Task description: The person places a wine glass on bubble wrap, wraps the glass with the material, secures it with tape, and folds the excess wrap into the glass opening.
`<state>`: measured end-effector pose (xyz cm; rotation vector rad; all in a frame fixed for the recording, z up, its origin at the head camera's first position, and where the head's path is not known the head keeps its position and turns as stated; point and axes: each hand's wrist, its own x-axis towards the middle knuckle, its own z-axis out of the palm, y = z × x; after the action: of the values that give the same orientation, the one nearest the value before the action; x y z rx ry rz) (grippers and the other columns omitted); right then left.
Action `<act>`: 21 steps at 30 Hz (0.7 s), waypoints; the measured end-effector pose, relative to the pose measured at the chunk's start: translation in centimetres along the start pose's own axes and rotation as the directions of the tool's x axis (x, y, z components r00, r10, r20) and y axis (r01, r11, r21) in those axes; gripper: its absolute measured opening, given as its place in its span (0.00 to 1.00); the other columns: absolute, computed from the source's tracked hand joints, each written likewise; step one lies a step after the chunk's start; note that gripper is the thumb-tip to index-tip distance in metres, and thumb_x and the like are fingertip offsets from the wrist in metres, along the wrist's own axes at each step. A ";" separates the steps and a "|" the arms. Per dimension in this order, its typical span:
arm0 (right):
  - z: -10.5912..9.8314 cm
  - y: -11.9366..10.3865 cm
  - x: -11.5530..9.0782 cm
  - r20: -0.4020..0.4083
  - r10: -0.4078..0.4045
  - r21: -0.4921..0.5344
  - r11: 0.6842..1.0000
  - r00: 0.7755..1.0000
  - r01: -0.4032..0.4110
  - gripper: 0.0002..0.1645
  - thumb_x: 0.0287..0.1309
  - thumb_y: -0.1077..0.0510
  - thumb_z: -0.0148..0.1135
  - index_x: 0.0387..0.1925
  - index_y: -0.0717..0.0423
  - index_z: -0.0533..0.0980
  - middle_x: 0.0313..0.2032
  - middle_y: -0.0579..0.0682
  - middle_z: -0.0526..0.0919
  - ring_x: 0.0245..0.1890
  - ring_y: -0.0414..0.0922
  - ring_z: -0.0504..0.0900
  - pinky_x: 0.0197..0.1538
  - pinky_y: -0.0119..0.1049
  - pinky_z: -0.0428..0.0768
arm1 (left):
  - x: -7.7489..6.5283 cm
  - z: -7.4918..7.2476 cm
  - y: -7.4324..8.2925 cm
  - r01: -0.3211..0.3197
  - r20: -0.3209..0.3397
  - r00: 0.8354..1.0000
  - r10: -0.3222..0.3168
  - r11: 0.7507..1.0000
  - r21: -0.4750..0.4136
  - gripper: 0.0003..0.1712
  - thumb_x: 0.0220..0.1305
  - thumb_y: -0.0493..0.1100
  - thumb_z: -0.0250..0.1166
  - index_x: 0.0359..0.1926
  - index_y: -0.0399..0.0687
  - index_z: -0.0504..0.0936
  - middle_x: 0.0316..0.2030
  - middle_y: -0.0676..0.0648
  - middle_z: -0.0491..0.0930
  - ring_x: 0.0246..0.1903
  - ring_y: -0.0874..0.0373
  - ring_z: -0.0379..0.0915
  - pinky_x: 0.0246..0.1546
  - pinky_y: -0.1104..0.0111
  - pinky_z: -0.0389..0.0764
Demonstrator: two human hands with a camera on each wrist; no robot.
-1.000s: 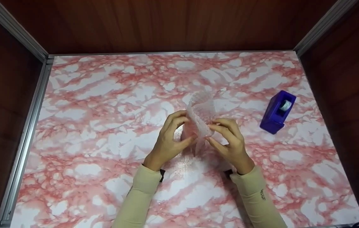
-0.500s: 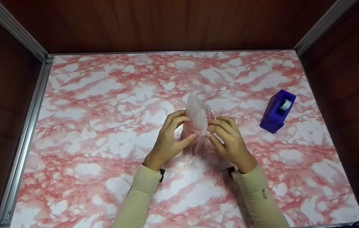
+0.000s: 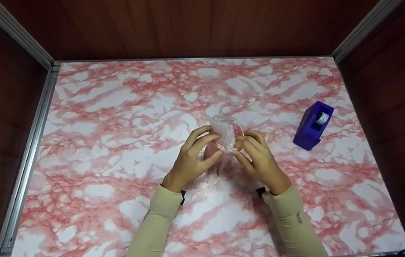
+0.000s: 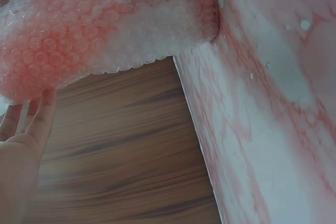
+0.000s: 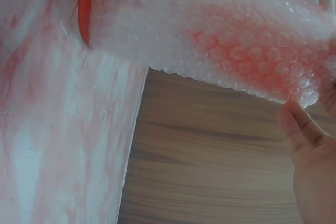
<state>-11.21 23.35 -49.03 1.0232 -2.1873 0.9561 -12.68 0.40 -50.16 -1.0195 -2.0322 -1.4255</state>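
Observation:
A bubble wrap roll [image 3: 223,128] stands upright between the two hands, near the middle of the table. In the left wrist view the bubble wrap [image 4: 131,30] encloses something pinkish red at its upper part. A red curved edge [image 5: 86,11] shows at its foot in the right wrist view; what is inside cannot be made out. My left hand [image 3: 191,157] holds the roll from the left, fingers and thumb bent about it. With thumb and fingers, my right hand [image 3: 259,159] pinches the upper edge on the right, where the wrap folds inward over the top.
A purple tape dispenser [image 3: 311,126] with a roll of tape stands to the right. The table [image 3: 116,125] has a red and white marbled top. Dark wood panels [image 3: 188,28] and metal rails [image 3: 27,150] border it.
The top of the bubble wrap, standing tall and open before, has been folded down and inward. The right hand has shifted slightly; the left hand has hardly moved.

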 end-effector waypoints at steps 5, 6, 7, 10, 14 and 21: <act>0.1 -0.1 0.0 -0.014 0.029 0.033 0.999 0.999 -0.029 0.17 0.71 0.54 0.59 0.46 0.66 0.75 0.44 0.56 0.81 0.51 0.60 0.74 0.62 0.49 0.66 | 0.1 0.0 0.0 -0.028 0.032 0.999 0.026 0.998 0.049 0.18 0.65 0.40 0.69 0.53 0.38 0.82 0.60 0.37 0.69 0.56 0.48 0.72 0.54 0.66 0.76; 0.1 -0.1 0.0 -0.014 0.033 0.036 0.999 0.999 -0.033 0.18 0.71 0.54 0.59 0.48 0.67 0.74 0.43 0.56 0.81 0.51 0.59 0.73 0.62 0.49 0.67 | 0.2 0.0 0.0 -0.029 0.038 0.999 0.026 0.997 0.065 0.17 0.65 0.40 0.68 0.52 0.38 0.82 0.60 0.37 0.69 0.56 0.48 0.72 0.54 0.66 0.76; 0.1 -0.1 0.0 -0.014 0.037 0.037 0.999 0.999 -0.037 0.19 0.71 0.54 0.60 0.50 0.68 0.73 0.43 0.55 0.81 0.52 0.59 0.73 0.61 0.48 0.67 | 0.2 -0.1 0.0 -0.028 0.044 0.999 0.024 0.996 0.085 0.16 0.65 0.40 0.68 0.51 0.38 0.83 0.60 0.37 0.69 0.57 0.47 0.71 0.55 0.67 0.75; 0.1 -0.3 0.1 -0.016 0.036 0.032 0.999 0.999 -0.035 0.21 0.71 0.55 0.60 0.54 0.68 0.71 0.41 0.54 0.81 0.51 0.59 0.73 0.59 0.47 0.69 | 0.4 -0.2 0.1 -0.027 0.064 0.998 0.017 0.988 0.154 0.13 0.63 0.42 0.67 0.47 0.40 0.84 0.59 0.39 0.70 0.58 0.47 0.68 0.56 0.68 0.74; 0.1 -0.5 0.1 -0.008 0.021 0.013 1.000 1.000 -0.021 0.20 0.71 0.56 0.60 0.56 0.66 0.74 0.43 0.54 0.83 0.52 0.59 0.74 0.61 0.49 0.68 | 0.7 -0.6 0.3 -0.026 0.091 0.996 0.005 0.974 0.226 0.11 0.59 0.43 0.68 0.41 0.42 0.85 0.57 0.41 0.71 0.58 0.48 0.66 0.56 0.67 0.74; 0.4 -0.9 0.4 -0.009 -0.025 -0.050 0.998 1.000 0.025 0.14 0.72 0.59 0.57 0.53 0.57 0.82 0.47 0.55 0.82 0.51 0.62 0.74 0.61 0.55 0.68 | 0.8 -0.8 0.3 -0.036 0.096 0.995 0.009 0.959 0.280 0.14 0.53 0.44 0.69 0.37 0.37 0.84 0.57 0.41 0.74 0.55 0.47 0.68 0.53 0.63 0.75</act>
<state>-10.76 22.42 -48.67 1.0181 -2.1745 0.8893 -12.99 -0.09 -49.14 -0.9985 -2.2047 -1.0536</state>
